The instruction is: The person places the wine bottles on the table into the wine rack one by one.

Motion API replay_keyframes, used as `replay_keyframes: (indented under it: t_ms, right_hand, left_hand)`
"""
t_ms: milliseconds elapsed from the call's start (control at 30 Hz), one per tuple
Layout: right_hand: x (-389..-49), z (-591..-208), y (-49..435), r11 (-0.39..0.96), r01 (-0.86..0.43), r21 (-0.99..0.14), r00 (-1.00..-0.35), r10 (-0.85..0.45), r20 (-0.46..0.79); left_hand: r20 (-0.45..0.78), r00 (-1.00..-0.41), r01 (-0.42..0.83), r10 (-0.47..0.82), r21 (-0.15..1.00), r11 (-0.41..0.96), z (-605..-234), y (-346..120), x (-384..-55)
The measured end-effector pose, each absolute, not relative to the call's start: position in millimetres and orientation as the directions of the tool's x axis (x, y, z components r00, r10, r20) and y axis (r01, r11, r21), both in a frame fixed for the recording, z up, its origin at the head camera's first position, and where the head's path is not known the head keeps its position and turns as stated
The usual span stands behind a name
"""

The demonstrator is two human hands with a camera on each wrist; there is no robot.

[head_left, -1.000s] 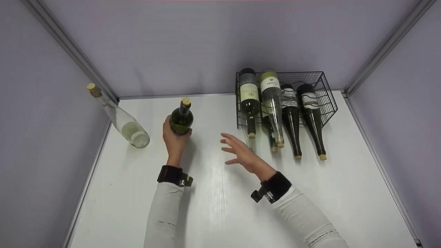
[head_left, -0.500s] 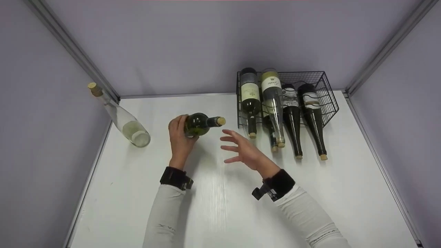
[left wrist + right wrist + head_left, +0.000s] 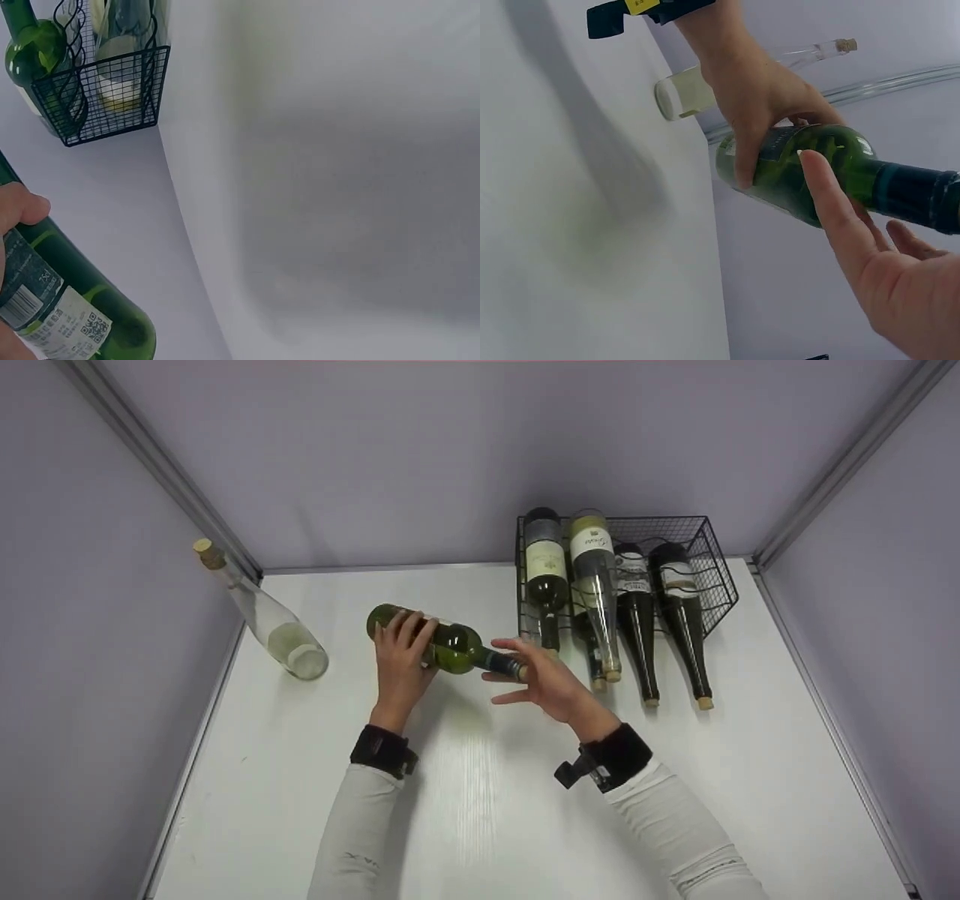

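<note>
My left hand [image 3: 401, 664] grips a green wine bottle [image 3: 456, 649] around its body. The bottle is tilted on its side above the white table, its dark neck and cork end pointing right. In the left wrist view the bottle's back label [image 3: 75, 322] shows a barcode and a square code. My right hand [image 3: 559, 686] is at the bottle's neck, fingers spread and mostly straight. Seen from the right wrist, its thumb [image 3: 829, 187] stretches alongside the bottle's shoulder, and the other fingers are partly hidden behind the neck.
A black wire basket [image 3: 656, 517] at the back right bears several corked bottles, necks toward the front. On the left stands a clear bottle [image 3: 255, 611] with a cork and a pale label. Walls enclose the table at the back and sides.
The left hand has tipped the green bottle from upright to lying over, neck swung to the right. The right hand has shifted slightly right, and the neck now reaches its fingers.
</note>
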State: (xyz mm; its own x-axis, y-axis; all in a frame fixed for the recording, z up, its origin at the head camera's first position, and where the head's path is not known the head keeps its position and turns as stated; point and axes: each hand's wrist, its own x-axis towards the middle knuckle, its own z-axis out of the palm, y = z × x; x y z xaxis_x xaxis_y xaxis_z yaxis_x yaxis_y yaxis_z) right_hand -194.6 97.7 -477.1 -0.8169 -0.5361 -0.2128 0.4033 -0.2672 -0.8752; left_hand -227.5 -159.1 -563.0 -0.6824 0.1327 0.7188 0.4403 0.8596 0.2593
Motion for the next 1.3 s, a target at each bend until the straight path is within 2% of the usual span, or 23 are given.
replay_keyframes:
  t_ms: [67, 167, 300, 433, 567, 733, 867, 1033, 1300]
  right_hand:
    - [-194.8, -475.1, 98.6, -0.227, 0.377, -0.898, -0.821, -0.530, -0.211]
    - [-195.5, -473.2, 99.5, -0.087, 0.289, -0.953, -0.831, -0.517, -0.205]
    - [-194.6, -472.8, 98.6, 0.253, 0.087, -0.964, -0.849, -0.486, -0.205]
    - [-189.7, -474.4, 94.1, 0.585, -0.161, -0.795, -0.880, -0.450, -0.153]
    - [-183.3, -478.8, 87.7, 0.769, -0.325, -0.550, -0.906, -0.420, -0.051]
    - [-177.8, -485.4, 85.1, 0.843, -0.439, -0.310, -0.897, -0.431, 0.098]
    - [-176.9, -488.7, 88.6, 0.853, -0.479, -0.208, -0.876, -0.447, 0.182]
    - [-177.0, -488.6, 94.3, 0.851, -0.481, -0.210, -0.871, -0.437, 0.223]
    - [-172.7, -483.2, 102.0, 0.836, -0.437, -0.332, -0.898, -0.389, 0.204]
  left_hand:
    - [0.718, -0.676, 0.447, 0.167, 0.218, 0.867, -561.4, -159.5, -226.9]
    - [0.716, -0.665, 0.455, 0.212, 0.163, 0.875, -558.1, -159.3, -225.8]
    - [0.724, -0.638, 0.465, 0.262, 0.091, 0.880, -554.3, -157.5, -224.2]
    - [0.715, -0.628, 0.472, 0.307, 0.036, 0.881, -552.1, -153.9, -222.3]
    - [0.697, -0.635, 0.478, 0.333, 0.017, 0.878, -550.1, -150.6, -220.2]
    - [0.697, -0.631, 0.491, 0.341, 0.018, 0.871, -545.5, -147.3, -217.5]
    - [0.699, -0.627, 0.497, 0.344, 0.018, 0.868, -540.7, -144.2, -214.9]
    - [0.689, -0.633, 0.499, 0.353, 0.014, 0.866, -535.4, -141.0, -212.4]
    - [0.674, -0.646, 0.504, 0.359, 0.023, 0.863, -525.0, -135.9, -207.7]
